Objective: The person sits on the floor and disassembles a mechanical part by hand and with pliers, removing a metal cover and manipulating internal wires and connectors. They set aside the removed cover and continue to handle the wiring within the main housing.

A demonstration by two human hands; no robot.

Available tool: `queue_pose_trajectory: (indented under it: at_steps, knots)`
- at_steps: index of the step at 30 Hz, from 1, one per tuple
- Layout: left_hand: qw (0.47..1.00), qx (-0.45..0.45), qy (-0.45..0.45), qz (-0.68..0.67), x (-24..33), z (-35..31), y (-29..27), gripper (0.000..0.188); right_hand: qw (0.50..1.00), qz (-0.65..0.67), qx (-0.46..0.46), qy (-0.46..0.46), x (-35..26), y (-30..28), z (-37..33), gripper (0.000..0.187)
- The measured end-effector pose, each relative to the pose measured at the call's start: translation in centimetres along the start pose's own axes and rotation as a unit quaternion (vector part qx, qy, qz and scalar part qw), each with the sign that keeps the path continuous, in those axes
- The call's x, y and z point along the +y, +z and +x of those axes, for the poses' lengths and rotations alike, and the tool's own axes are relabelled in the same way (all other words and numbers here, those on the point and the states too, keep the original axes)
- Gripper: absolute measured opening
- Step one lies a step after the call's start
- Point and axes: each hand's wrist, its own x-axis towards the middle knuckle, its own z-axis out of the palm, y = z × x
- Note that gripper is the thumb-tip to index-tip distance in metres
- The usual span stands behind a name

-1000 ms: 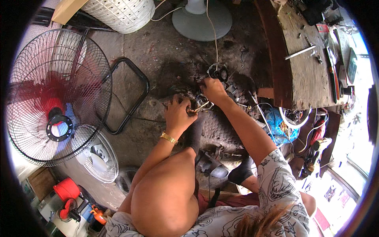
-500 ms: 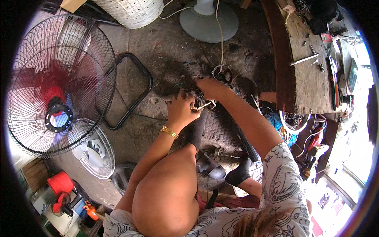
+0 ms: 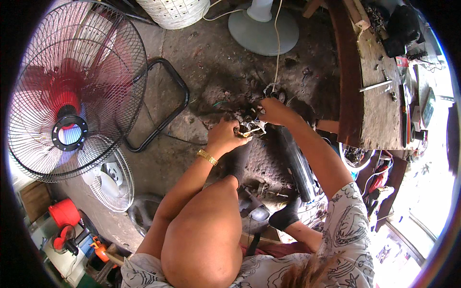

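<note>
My left hand [image 3: 224, 138] is closed on the near left side of a small dark assembly with white wires [image 3: 253, 127], which looks like part of a fan motor. A gold watch band circles that wrist. On the assembly's far right side, my right hand [image 3: 277, 113] is closed with its fingertips on a dark part. Its fingers partly hide what they grip. A black tube-shaped body [image 3: 294, 165] slants from below the assembly toward my feet. Just beyond my right hand lies a ring-shaped piece [image 3: 273, 90] with a pale cord [image 3: 277, 53] running to it.
A large caged fan with red blades [image 3: 69, 110] stands at left, beside a bent black tube frame [image 3: 180, 91] and a white fan [image 3: 113, 177]. A grey round base [image 3: 263, 34] and white basket [image 3: 175, 12] are at the far side. A wooden workbench [image 3: 372, 113] with tools stands right.
The whole view has shifted a little. My right hand has moved slightly right, away from the left, and more of the wired assembly shows between them.
</note>
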Motion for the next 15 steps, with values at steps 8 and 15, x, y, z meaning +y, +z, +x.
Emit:
queue_pose_trajectory:
  at_steps: [8, 15]
  knots:
    - [0.998, 0.048, 0.01, 0.028, 1.0, -0.8, 0.2, 0.045, 0.989, 0.061, 0.135, 0.017, 2.1, 3.7, -2.4, 0.026]
    - [0.993, 0.08, 0.027, 0.08, 0.9, -0.8, 0.6, 0.046, 0.99, 0.033, 0.115, 0.068, 2.6, 5.6, -2.6, 0.02]
